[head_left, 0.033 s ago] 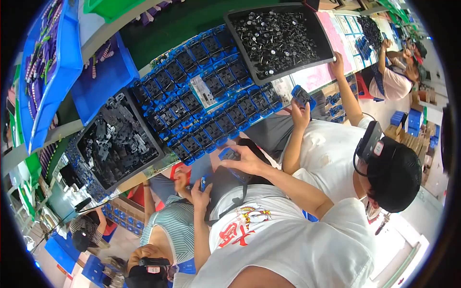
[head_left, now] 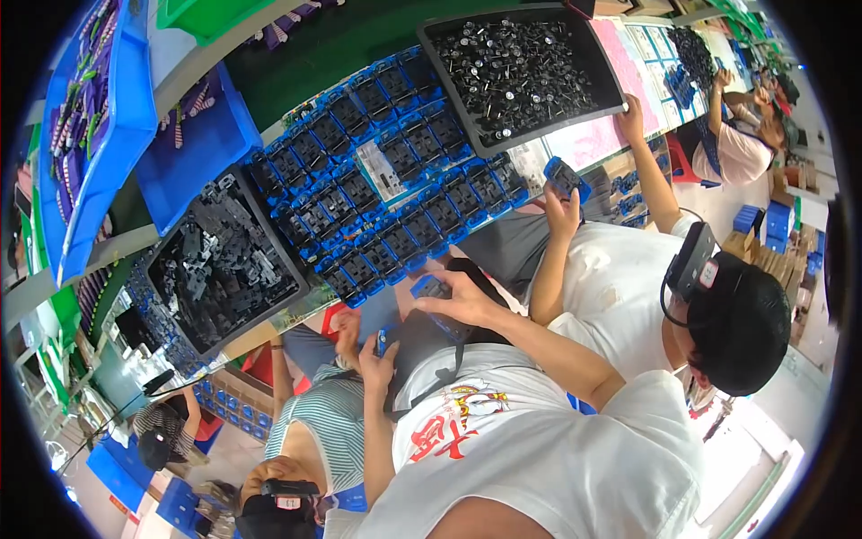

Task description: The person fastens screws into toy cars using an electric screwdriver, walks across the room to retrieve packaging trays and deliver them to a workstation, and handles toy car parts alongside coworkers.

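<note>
My left hand (head_left: 377,364), low in front of my lap, has its fingers closed on a small blue part (head_left: 382,341). Farther right, my right hand (head_left: 462,301) grips a blue-and-black plastic housing (head_left: 431,289) between thumb and fingers. Both held pieces are over my lap, just short of the table's near edge. Ahead of my hands, rows of blue-and-black housings (head_left: 404,238) lie close together on the table. Fine details of the held pieces are too small to make out.
A black tray of dark plastic pieces (head_left: 301,292) stands left; another of black shiny-headed parts (head_left: 480,148) stands at the far right. Blue bins (head_left: 193,202) hang at left. Co-workers sit close on both sides; the right one holds a housing (head_left: 566,180). The left one's hand (head_left: 347,334) is near mine.
The left co-worker's hand has shifted slightly to the right. My own hands and the pieces in them stay almost where they were.
</note>
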`<control>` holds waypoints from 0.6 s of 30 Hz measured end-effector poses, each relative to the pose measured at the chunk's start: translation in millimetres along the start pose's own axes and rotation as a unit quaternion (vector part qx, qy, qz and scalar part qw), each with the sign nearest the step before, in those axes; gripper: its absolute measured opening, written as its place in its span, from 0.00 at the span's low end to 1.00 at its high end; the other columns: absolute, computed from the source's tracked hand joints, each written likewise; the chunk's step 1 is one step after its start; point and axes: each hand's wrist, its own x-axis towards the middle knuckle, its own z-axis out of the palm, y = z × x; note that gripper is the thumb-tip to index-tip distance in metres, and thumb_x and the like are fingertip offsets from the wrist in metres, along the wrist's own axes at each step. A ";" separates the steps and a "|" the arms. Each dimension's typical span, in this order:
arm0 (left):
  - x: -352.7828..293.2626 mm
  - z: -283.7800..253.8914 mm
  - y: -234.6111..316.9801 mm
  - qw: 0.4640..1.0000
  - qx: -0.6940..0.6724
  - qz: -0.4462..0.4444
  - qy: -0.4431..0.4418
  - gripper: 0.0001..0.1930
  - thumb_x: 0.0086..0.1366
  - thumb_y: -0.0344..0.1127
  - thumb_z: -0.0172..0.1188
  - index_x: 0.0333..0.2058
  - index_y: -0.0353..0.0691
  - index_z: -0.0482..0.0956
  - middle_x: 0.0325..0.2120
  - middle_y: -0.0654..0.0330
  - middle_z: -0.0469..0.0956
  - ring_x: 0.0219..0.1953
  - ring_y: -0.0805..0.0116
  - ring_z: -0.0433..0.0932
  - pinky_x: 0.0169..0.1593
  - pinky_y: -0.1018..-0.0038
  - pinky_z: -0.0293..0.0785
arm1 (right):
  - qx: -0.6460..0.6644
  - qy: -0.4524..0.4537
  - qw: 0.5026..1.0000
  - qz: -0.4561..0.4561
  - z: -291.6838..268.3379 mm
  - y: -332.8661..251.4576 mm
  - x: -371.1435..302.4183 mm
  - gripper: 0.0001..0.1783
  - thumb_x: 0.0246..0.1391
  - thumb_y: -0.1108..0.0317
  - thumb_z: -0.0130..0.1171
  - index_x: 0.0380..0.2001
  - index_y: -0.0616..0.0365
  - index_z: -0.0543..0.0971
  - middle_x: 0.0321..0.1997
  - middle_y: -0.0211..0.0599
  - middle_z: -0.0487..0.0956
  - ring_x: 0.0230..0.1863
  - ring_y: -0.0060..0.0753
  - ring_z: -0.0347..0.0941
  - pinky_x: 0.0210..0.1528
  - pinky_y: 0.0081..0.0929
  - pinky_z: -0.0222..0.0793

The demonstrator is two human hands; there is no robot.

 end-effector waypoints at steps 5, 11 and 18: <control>-6.6 -7.3 4.9 0.999 0.032 0.006 -0.031 0.18 0.56 0.25 0.66 0.47 0.33 0.78 0.35 0.63 0.81 0.36 0.75 0.76 0.45 0.78 0.72 | 0.036 0.016 0.999 0.015 -4.2 3.2 -22.5 0.26 0.51 0.59 0.70 0.49 0.63 0.77 0.41 0.34 0.81 0.42 0.21 0.74 0.48 0.22 0.69; -15.2 -6.2 -3.8 0.997 0.039 0.040 -0.044 0.15 0.57 0.23 0.64 0.44 0.34 0.79 0.31 0.63 0.80 0.32 0.76 0.75 0.39 0.79 0.72 | 0.023 0.072 0.997 -0.027 -15.0 7.3 -44.7 0.21 0.50 0.57 0.69 0.40 0.61 0.79 0.34 0.31 0.81 0.35 0.18 0.75 0.40 0.20 0.70; -14.1 6.9 2.2 0.976 0.138 0.152 -0.075 0.16 0.57 0.24 0.66 0.46 0.35 0.79 0.34 0.66 0.80 0.35 0.77 0.75 0.42 0.80 0.72 | 0.155 0.235 0.958 -0.060 -62.8 24.0 -75.4 0.23 0.52 0.63 0.68 0.50 0.58 0.75 0.37 0.33 0.81 0.34 0.19 0.76 0.37 0.21 0.74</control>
